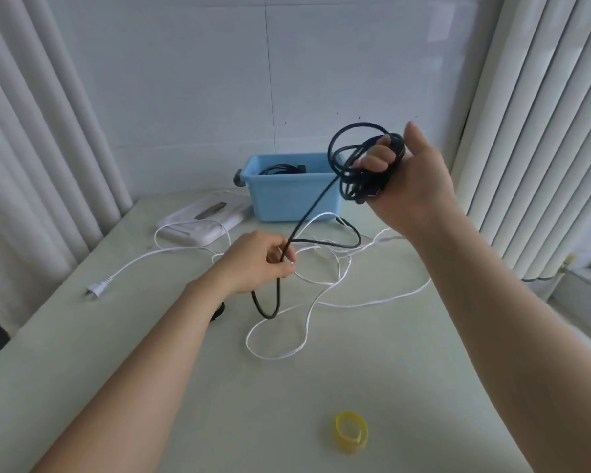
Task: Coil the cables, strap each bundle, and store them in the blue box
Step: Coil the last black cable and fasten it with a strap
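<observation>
Right hand [403,179], raised, fingers closed through the black coil [362,162]. The free run of the black cable [313,206] slants down-left to the left hand [256,264], which pinches it low over the table [116,336]. Blue box [287,196], behind, already holds a dark cable bundle. White cable [321,302] and yellow strap [351,435] lie loose.

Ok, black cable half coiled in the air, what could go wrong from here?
1. The black cable's loose tail crosses the white cable on the table; more winding may drag or snag it.
2. The coil in the right hand looks uneven and loose, so loops could slip off before strapping.
3. The yellow strap lies near the table edge, away from both hands; with the left hand feeding cable, reaching it may loosen the bundle.
</observation>
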{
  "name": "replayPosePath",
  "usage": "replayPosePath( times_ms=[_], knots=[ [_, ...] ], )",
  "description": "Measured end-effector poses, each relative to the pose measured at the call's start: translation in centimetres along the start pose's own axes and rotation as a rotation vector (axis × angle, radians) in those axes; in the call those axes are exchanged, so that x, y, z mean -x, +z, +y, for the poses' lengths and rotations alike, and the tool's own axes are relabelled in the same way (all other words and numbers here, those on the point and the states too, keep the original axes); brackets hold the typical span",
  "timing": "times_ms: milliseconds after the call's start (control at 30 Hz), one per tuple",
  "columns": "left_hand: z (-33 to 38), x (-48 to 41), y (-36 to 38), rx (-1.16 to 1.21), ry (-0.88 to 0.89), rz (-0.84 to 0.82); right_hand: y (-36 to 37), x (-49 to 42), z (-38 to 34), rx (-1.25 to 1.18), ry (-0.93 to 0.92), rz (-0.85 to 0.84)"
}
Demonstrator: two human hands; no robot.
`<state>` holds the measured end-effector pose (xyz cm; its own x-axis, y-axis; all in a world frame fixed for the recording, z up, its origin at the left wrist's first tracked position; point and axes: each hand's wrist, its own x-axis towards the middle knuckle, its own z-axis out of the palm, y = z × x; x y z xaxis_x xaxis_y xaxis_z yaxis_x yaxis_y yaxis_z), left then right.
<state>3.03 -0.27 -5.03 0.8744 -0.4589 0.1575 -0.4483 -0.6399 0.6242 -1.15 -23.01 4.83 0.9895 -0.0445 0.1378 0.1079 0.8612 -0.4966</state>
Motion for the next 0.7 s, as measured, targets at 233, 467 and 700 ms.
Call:
replayPosePath(
  times_ms=[233, 467, 700],
  knots=[
    [3.8, 1.5, -0.4, 0.004, 0.04, -0.368, -1.8, -1.4, -0.9, 0.077, -0.213, 0.295],
    [5.3, 2.2, -1.6, 0.312, 0.056, -0.42, -3.9, -2.1, 0.8, 1.11, -0.348, 0.259],
    [1.8, 1.3, -3.7, 0.867, 0.201, -0.086, -5.1, -2.0, 0.9, 1.598, -0.177, 0.023]
  ],
)
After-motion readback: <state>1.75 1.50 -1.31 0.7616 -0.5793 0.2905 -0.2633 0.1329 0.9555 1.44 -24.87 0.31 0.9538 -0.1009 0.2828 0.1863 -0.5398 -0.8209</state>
